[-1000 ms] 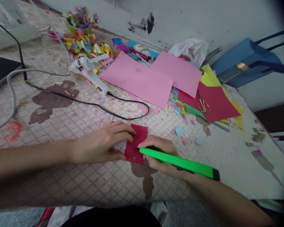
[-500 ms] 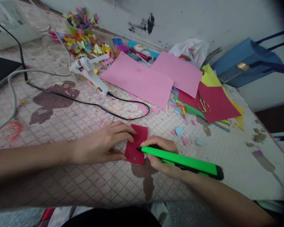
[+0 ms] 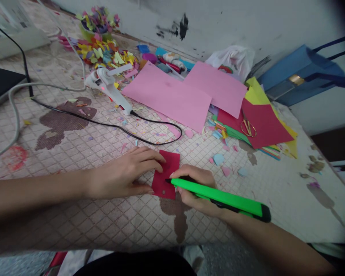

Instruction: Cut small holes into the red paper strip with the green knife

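A small red rectangular piece (image 3: 170, 163) lies on the patterned tablecloth in front of me, a pale round spot near its lower edge. My left hand (image 3: 135, 170) rests at its left side, fingers stretched and apart, fingertips on the red piece. From the right, my right hand (image 3: 197, 186) grips a long bright green tool (image 3: 227, 197) with a black pointed tip and a black rear end. That tip meets or hovers just over the middle of the red piece; I cannot tell which. The tool's exact kind is unclear.
A white glue gun (image 3: 112, 90) with its black cable (image 3: 149, 142) lies beyond my left hand. Farther back are pink sheets (image 3: 169, 96), a paper-scrap heap (image 3: 103, 53) and a flower pot (image 3: 89, 34). Gold scissors (image 3: 248, 127) rest on coloured paper at right; a blue bag (image 3: 293, 76) stands behind.
Both hands stay nearly in place on and over the red piece. The tool's rear end has dipped very slightly; the view has shifted a little.
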